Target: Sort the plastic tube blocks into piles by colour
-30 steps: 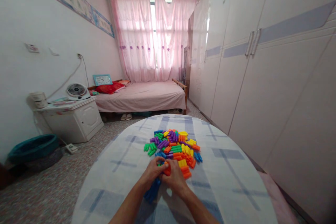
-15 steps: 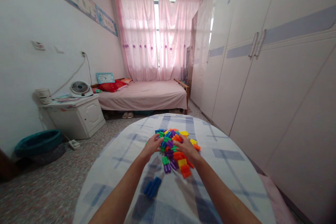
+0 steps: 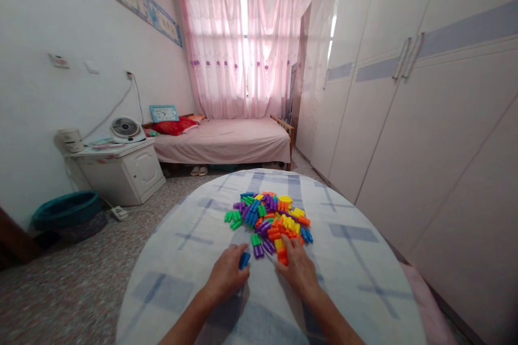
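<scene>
A pile of small bright plastic building pieces (image 3: 263,214), in green, purple, blue, orange and yellow, lies on the round table. Just in front of it, my left hand (image 3: 229,275) is closed around a blue plastic piece (image 3: 244,260), whose lower part the fingers hide. My right hand (image 3: 298,269) is at the near right edge of the pile, thumb and fingers closed on a yellow-and-orange plastic piece (image 3: 280,248). Between the hands lies a green-and-purple piece (image 3: 257,246). Right of the pile rests another blue piece (image 3: 306,235).
A white and blue checked cloth (image 3: 174,280) covers the table. Beyond it stands a bed (image 3: 226,140) with a pink sheet. White wardrobes (image 3: 404,135) line the right side. At left are a white cabinet (image 3: 141,172), a small fan (image 3: 125,128) and a teal bin (image 3: 68,213).
Both hands have drawn back from the pile toward me. My left hand has taken hold of blue pieces that lay apart, and my right has closed on the yellow-and-orange piece. The view has shifted slightly.
</scene>
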A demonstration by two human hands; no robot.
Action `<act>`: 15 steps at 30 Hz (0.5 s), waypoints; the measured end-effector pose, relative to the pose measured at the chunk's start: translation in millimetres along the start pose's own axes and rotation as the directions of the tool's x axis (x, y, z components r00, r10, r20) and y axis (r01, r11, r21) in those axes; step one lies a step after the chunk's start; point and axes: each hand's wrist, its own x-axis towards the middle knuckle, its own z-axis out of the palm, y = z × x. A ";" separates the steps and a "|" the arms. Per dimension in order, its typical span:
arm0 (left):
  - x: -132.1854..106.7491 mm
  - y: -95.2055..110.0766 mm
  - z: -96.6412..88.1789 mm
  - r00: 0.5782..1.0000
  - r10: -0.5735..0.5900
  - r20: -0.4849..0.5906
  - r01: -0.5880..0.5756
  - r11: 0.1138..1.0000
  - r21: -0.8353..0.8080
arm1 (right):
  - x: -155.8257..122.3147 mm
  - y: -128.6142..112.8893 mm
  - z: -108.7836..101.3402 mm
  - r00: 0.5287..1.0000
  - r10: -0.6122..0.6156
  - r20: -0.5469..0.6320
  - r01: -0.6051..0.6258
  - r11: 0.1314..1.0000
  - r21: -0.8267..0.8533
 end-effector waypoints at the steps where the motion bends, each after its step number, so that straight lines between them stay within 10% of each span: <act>1: 8.0 0.4 2.6 0.999 -0.026 -0.024 0.024 0.997 -0.073 | 3.2 -3.2 2.9 1.000 -0.011 0.010 0.011 1.000 0.005; 8: 48.1 5.9 19.0 0.981 -0.175 -0.083 0.123 0.895 -0.429 | 20.1 -19.6 23.4 0.999 -0.022 0.028 0.013 0.961 0.276; 15: 34.2 19.6 25.2 0.936 -0.223 0.271 0.350 0.558 -0.752 | 18.6 -33.0 28.7 0.989 0.021 0.149 -0.125 0.663 0.738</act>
